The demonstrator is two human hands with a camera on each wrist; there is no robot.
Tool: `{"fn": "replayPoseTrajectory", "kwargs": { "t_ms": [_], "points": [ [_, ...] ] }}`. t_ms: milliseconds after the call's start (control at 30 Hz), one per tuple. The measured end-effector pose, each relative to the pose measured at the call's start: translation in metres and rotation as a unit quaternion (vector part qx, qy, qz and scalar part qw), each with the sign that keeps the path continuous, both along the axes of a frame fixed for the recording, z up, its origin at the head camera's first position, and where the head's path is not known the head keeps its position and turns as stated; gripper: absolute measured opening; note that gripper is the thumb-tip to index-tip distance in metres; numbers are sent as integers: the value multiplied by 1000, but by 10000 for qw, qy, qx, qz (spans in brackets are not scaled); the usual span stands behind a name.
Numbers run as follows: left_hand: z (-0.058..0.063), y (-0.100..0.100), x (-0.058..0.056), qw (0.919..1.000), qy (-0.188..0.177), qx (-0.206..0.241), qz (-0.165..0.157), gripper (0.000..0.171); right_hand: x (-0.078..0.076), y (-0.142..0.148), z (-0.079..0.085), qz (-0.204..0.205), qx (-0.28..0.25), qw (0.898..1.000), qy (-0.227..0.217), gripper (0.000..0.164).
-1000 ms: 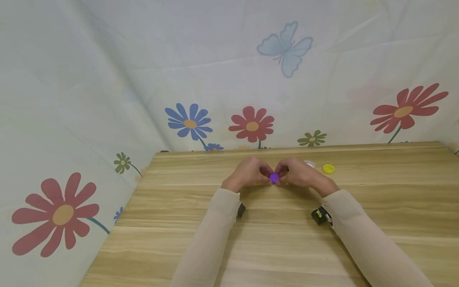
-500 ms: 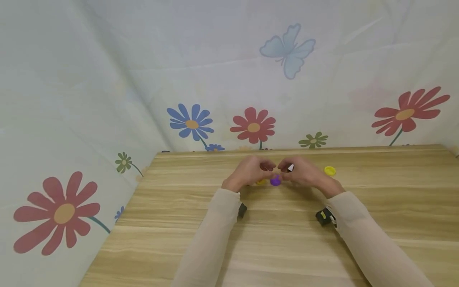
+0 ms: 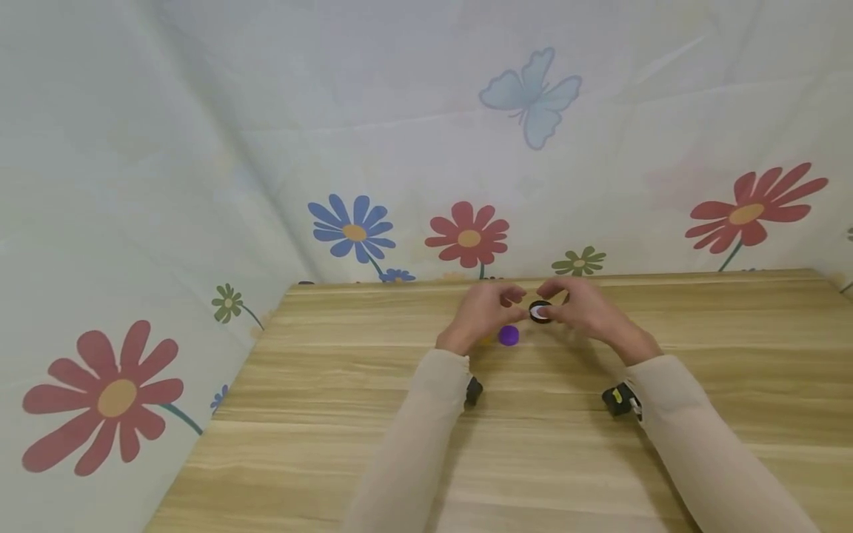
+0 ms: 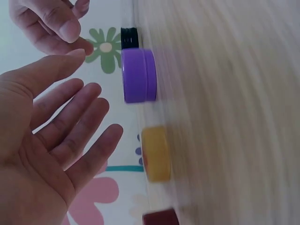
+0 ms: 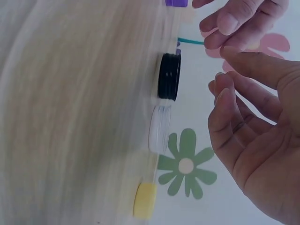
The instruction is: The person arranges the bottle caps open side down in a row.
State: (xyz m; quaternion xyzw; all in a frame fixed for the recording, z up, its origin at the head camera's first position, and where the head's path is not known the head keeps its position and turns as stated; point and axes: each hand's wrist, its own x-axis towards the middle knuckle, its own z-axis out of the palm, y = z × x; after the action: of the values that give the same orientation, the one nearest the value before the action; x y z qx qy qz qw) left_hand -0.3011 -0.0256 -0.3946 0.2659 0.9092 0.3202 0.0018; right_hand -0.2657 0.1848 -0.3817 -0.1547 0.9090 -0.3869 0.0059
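Observation:
Both hands hover close together over the far part of the table, fingers loosely bent and holding nothing. My left hand (image 3: 484, 311) is just behind and above a small round purple container (image 3: 509, 335); its thumb and fingers stand apart from it in the left wrist view. My right hand (image 3: 589, 311) is nearest to a round black container (image 3: 540, 312), whose pale inside shows in the head view. In the right wrist view that black container (image 5: 169, 77) sits on the table below the fingertips. A yellow container (image 4: 157, 154) lies beside the purple one.
A clear shallow lid (image 5: 160, 129) and a yellow lid (image 5: 145, 200) lie in line past the black container. A dark red piece (image 4: 161, 217) shows at the left wrist view's lower edge. A flower-printed cloth (image 3: 400, 148) hangs behind the wooden table (image 3: 320, 414).
Both hands held the purple container, then let go of it. They have moved to the right and away from the body, towards the black container, while the purple container stays on the table.

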Motion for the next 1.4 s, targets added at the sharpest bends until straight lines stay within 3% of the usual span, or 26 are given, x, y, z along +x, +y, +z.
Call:
{"fn": "replayPoseTrajectory", "kwargs": {
  "t_ms": [233,667,800,1033,1400],
  "points": [
    [-2,12,0,9999,-35,58,130,37,0,10,-3,-91,4,10000,34,38],
    [-9,16,-8,10000,50,47,-37,39,-9,13,-10,-67,197,9998,-48,43],
    [-9,16,-9,9999,122,-94,-17,39,-11,14,-13,-51,269,9996,-58,43],
    [-10,18,-8,9996,-75,-276,-62,37,-13,13,-16,122,398,9991,31,44],
    [-9,17,-6,9985,23,-505,-198,31,-16,8,-16,241,565,9981,65,41]
  ]
}}
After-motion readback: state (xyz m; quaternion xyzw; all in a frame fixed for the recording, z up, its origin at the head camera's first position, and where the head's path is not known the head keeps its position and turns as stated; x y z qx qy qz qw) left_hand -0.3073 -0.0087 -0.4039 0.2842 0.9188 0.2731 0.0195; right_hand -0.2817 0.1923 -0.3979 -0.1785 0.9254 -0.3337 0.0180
